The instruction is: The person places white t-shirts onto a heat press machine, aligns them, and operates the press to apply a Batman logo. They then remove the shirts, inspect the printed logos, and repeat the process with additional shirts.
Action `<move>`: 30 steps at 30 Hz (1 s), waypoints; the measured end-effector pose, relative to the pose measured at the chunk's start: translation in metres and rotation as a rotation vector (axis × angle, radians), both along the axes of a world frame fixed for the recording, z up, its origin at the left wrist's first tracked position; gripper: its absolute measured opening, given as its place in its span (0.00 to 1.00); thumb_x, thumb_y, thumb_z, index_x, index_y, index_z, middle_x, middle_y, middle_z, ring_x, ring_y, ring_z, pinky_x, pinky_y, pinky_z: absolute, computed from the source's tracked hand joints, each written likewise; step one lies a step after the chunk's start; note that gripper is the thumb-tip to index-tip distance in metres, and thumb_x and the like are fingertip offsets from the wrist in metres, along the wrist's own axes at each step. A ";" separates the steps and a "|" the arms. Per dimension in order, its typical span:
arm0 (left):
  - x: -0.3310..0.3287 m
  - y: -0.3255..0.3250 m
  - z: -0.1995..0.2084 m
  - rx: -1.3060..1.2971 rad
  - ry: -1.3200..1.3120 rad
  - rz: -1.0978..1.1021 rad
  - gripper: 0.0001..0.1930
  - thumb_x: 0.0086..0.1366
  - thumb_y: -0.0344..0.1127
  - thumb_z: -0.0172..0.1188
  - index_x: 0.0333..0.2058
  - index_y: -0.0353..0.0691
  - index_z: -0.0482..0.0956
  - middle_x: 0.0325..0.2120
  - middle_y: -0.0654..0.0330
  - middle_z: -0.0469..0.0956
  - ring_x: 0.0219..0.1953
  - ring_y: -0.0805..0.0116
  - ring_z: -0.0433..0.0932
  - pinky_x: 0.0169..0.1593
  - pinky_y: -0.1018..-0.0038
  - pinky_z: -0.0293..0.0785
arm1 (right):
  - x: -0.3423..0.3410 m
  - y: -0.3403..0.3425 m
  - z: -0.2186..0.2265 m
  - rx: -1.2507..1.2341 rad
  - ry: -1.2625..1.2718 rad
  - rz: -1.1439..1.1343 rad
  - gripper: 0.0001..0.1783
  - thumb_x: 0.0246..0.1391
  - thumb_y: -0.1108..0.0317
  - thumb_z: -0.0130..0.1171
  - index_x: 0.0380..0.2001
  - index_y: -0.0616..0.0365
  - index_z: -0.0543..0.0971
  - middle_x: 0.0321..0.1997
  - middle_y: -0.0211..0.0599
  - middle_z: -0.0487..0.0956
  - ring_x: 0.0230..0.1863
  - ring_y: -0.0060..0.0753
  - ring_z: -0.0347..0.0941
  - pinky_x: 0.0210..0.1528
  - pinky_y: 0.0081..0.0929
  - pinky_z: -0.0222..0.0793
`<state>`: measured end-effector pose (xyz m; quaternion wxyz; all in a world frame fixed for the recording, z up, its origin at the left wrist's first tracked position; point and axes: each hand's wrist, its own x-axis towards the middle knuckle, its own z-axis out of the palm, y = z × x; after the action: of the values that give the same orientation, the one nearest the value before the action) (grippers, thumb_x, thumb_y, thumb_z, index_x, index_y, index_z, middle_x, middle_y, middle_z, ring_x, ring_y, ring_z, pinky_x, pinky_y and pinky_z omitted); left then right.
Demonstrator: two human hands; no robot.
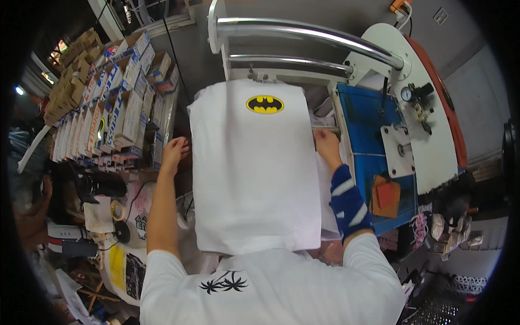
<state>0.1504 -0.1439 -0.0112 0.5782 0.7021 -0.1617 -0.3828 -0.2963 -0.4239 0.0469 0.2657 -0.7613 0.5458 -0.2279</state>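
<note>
In front of me a white T-shirt (pixel 254 179) is stretched flat over a rectangular board. A yellow oval emblem with a black bat shape (pixel 265 104) sits near its far end, right of the middle. My left hand (pixel 175 153) is beside the shirt's left edge, fingers curled together; whether they grip cloth is unclear. At the opposite edge, my right hand (pixel 327 145) has its fingers closed against the shirt's side, and the fingertips are partly hidden. A blue sleeve with white stripes (pixel 348 197) covers my right forearm.
Chrome tubes (pixel 309 32) arch across the far side. To the right is a blue flat bed (pixel 371 146) bearing a square white plate (pixel 398 151), near a pressure gauge (pixel 407 95). Stacked cardboard boxes (pixel 127 119) stand on the left, with a tape roll (pixel 117 210) nearer me.
</note>
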 end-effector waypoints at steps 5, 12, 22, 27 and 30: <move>0.021 -0.128 -0.009 -0.086 0.471 0.000 0.26 0.76 0.53 0.47 0.56 0.36 0.74 0.50 0.58 0.81 0.50 0.63 0.81 0.53 0.65 0.78 | 0.046 -0.106 -0.081 0.595 -0.569 -0.349 0.24 0.65 0.52 0.55 0.46 0.66 0.80 0.42 0.44 0.85 0.44 0.42 0.82 0.45 0.38 0.78; 0.061 -0.178 0.002 -0.143 0.246 0.025 0.21 0.72 0.44 0.59 0.53 0.32 0.76 0.48 0.52 0.81 0.48 0.60 0.82 0.53 0.63 0.80 | 0.065 -0.144 -0.065 1.135 -0.915 -0.287 0.21 0.63 0.61 0.60 0.53 0.66 0.76 0.49 0.46 0.82 0.47 0.40 0.80 0.52 0.37 0.78; 0.079 -0.219 0.023 -0.284 0.001 0.162 0.21 0.69 0.47 0.64 0.49 0.34 0.78 0.44 0.56 0.82 0.44 0.65 0.82 0.47 0.68 0.79 | 0.073 -0.214 -0.043 0.303 -0.740 -0.303 0.20 0.53 0.68 0.71 0.45 0.70 0.79 0.42 0.39 0.82 0.42 0.32 0.75 0.50 0.30 0.70; 0.112 -0.240 0.042 0.296 -0.340 0.026 0.24 0.68 0.54 0.63 0.35 0.33 0.83 0.36 0.56 0.83 0.34 0.72 0.80 0.37 0.74 0.75 | 0.110 -0.232 0.010 0.037 -0.244 -0.473 0.21 0.53 0.57 0.69 0.39 0.67 0.83 0.37 0.47 0.85 0.46 0.45 0.80 0.54 0.30 0.70; 0.072 -0.248 0.069 0.539 -1.021 -0.073 0.23 0.67 0.53 0.60 0.32 0.34 0.83 0.38 0.51 0.84 0.40 0.57 0.82 0.40 0.64 0.76 | 0.105 -0.226 -0.026 -0.469 0.214 -0.508 0.26 0.55 0.51 0.65 0.44 0.66 0.82 0.41 0.52 0.84 0.45 0.54 0.81 0.52 0.41 0.74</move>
<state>0.2228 -0.3918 0.0578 0.2141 0.9144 -0.3410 -0.0427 -0.1917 -0.6494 0.0207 -0.0399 -0.6611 0.6753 -0.3244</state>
